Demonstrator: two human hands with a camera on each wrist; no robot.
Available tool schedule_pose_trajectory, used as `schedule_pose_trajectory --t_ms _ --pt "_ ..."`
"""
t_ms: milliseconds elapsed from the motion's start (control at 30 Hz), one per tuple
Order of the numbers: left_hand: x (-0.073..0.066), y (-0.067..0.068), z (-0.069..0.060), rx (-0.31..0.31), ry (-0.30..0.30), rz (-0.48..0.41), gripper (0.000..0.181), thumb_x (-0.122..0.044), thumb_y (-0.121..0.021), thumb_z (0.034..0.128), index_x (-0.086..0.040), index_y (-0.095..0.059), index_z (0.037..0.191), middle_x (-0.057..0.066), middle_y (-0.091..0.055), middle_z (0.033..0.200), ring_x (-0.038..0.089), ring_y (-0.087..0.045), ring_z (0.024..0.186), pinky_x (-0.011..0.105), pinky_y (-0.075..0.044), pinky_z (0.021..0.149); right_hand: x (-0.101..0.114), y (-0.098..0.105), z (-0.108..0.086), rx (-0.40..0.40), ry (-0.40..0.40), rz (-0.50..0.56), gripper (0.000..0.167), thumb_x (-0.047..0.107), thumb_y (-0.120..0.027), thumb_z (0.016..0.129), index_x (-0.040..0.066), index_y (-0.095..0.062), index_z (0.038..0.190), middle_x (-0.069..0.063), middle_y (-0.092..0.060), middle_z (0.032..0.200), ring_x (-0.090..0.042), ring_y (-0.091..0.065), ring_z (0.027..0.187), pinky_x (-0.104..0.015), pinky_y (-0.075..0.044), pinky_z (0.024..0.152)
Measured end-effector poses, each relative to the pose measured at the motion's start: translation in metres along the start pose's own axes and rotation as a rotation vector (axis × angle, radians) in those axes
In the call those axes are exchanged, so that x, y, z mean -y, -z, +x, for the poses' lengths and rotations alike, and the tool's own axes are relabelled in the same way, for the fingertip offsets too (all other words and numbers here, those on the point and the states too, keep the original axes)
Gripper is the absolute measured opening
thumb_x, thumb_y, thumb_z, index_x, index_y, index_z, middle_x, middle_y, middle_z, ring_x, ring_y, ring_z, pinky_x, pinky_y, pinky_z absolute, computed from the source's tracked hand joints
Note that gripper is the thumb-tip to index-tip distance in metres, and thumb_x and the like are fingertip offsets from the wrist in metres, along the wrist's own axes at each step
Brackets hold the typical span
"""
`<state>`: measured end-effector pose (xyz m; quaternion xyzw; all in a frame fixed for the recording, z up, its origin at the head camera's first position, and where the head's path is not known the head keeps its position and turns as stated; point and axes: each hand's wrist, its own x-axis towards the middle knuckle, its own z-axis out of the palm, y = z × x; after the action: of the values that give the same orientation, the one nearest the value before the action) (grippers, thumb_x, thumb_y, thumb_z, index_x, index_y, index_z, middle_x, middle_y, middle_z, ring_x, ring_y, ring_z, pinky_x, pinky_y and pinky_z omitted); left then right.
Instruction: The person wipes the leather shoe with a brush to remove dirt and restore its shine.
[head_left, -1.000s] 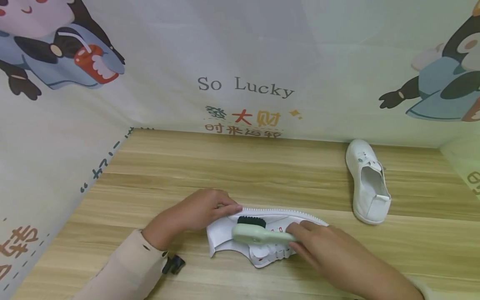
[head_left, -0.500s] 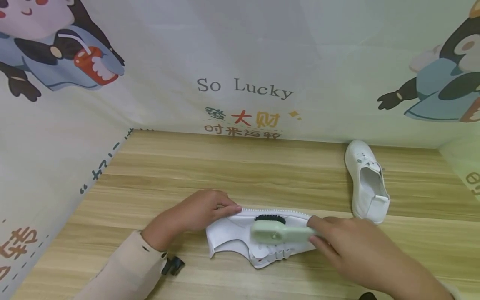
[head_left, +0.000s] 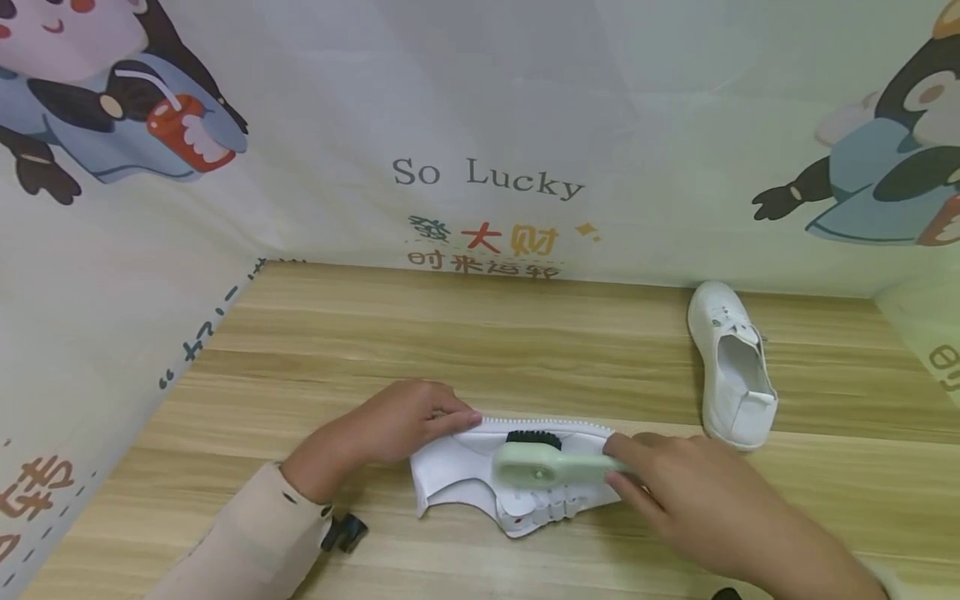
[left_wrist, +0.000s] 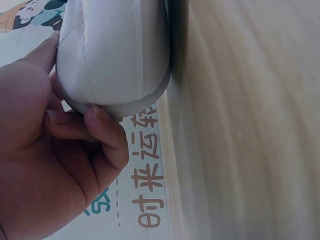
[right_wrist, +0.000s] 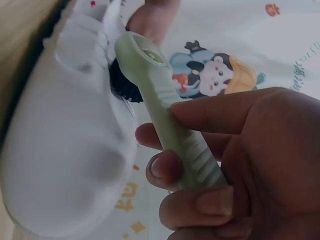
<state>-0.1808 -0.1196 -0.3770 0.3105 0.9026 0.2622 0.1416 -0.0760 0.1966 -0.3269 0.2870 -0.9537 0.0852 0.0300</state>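
Note:
A white lace-up shoe [head_left: 457,471] lies on its side on the wooden surface, its sole edge facing away and its opening toward me. My left hand [head_left: 408,421] grips it at the heel; in the left wrist view the thumb and curled fingers [left_wrist: 107,135] hold the heel's sole edge. In my right hand [head_left: 690,492] is a pale green brush [head_left: 536,465], gripped by its handle. The brush's black bristles [right_wrist: 124,82] touch the upper side of the shoe, close to the sole. The brush head covers part of the laces in the head view.
A second white shoe [head_left: 738,375] stands upright at the back right, toe toward the wall. A printed cloth [head_left: 487,108] hangs behind and at both sides of the wooden surface [head_left: 360,333]. A small black object [head_left: 345,532] sits at the left sleeve.
The brush and my right hand slid right along the shoe's side toward the toe, then slightly back left. My left hand keeps its hold on the heel.

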Motion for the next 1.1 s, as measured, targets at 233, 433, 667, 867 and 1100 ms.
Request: schedule_pose_trajectory --t_ms 233,433,667,867,1100 --pt "0.002 -0.002 0.000 -0.001 0.002 -0.003 0.034 -0.048 -0.051 0.1016 -0.028 -0.078 0.100 -0.012 -0.070 0.094 0.005 -0.062 0.088 0.035 -0.051 0.085 0.009 -0.012 0.005 -0.033 0.033 0.050 0.006 0.027 -0.065 0.097 0.025 -0.059 0.098 0.018 -0.045 0.074 0.002 -0.035 0.055 -0.019 -0.032 0.051" --pt "0.003 -0.002 0.000 0.000 -0.015 0.000 0.031 -0.046 -0.051 0.1019 -0.030 -0.078 0.099 -0.012 -0.071 0.095 0.005 -0.063 0.091 0.036 -0.051 0.087 0.014 -0.018 0.010 -0.042 0.034 0.124 0.004 0.028 -0.062 0.099 0.024 -0.060 0.100 0.016 -0.046 0.075 0.002 -0.036 0.056 -0.018 -0.034 0.052" --pt "0.002 -0.002 0.000 -0.007 -0.020 0.003 0.030 -0.044 -0.051 0.1023 -0.030 -0.078 0.100 -0.011 -0.071 0.097 0.007 -0.064 0.094 0.038 -0.051 0.090 0.018 -0.021 0.012 -0.086 0.049 0.111 0.007 0.027 -0.065 0.097 0.024 -0.058 0.096 0.016 -0.045 0.074 0.002 -0.036 0.056 -0.017 -0.034 0.052" --pt "0.003 -0.002 0.001 -0.009 -0.028 0.008 0.031 -0.046 -0.051 0.1018 -0.030 -0.078 0.099 -0.012 -0.071 0.095 0.005 -0.064 0.091 0.036 -0.051 0.087 0.013 -0.018 0.008 -0.065 0.031 0.084 0.007 0.029 -0.063 0.098 0.025 -0.059 0.095 0.017 -0.044 0.072 0.001 -0.036 0.056 -0.020 -0.033 0.052" --pt "0.003 -0.002 0.001 -0.005 -0.023 0.002 0.034 -0.049 -0.050 0.1013 -0.030 -0.078 0.097 -0.010 -0.071 0.095 0.005 -0.063 0.090 0.036 -0.052 0.087 0.006 -0.003 0.002 -0.034 0.008 0.066 0.010 0.028 -0.064 0.098 0.027 -0.057 0.091 0.021 -0.042 0.068 0.002 -0.037 0.058 -0.020 -0.035 0.056"
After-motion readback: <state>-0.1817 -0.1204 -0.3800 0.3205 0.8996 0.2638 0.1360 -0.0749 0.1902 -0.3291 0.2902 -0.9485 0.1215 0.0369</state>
